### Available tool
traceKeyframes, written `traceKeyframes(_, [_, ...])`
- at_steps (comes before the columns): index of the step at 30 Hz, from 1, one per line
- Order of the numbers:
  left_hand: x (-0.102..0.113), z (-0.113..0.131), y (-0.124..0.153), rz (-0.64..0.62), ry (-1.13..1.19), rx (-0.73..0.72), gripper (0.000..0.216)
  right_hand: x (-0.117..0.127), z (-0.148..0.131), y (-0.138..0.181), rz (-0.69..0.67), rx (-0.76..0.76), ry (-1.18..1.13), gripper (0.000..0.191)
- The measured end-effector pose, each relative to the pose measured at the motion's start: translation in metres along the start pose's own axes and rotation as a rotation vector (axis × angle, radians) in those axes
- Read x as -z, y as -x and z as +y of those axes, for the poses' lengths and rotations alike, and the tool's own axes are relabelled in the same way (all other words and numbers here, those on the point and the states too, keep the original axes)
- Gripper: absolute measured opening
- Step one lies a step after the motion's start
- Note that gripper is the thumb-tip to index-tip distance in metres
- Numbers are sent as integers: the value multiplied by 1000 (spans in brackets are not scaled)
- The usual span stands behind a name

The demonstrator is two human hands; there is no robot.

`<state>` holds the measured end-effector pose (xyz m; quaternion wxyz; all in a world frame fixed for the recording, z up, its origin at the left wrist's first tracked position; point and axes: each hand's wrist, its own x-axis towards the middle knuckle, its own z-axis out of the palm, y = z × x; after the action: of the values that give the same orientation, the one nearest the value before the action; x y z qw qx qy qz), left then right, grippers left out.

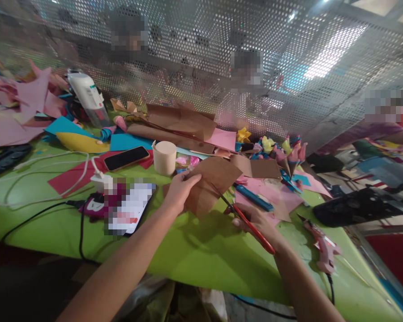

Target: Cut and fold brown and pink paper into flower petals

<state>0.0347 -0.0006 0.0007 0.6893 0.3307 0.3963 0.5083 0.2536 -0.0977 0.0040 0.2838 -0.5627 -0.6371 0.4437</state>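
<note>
A sheet of brown paper (218, 172) is pinched in my left hand (182, 190), thumb on top, held above the green table. My right hand (255, 221) grips red-handled scissors (255, 230), whose dark blades point up and left into the paper. Part of the blades is hidden by the paper, so how far they cut in is unclear. Just left of the paper stands a cream paper roll (165, 158). Under and right of it lie pink paper (282, 199) and a blue utility knife (254, 197).
A pink glue gun (325, 248) with a cord lies at the right. Two phones, one dark (126, 158) and one lit (130, 210), lie left beside a purple power strip (102, 205). Paper flowers (290, 154) and brown sheets (181, 120) line the back by a perforated metal screen (201, 67).
</note>
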Motion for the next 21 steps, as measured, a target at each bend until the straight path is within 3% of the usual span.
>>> traceKeyframes(15, [2, -2, -2, 6, -8, 9, 32, -1, 5, 0, 5, -4, 5, 48])
traceKeyframes(21, [2, -1, -2, 7, -24, -35, 23, -1, 8, -2, 16, -15, 4, 49])
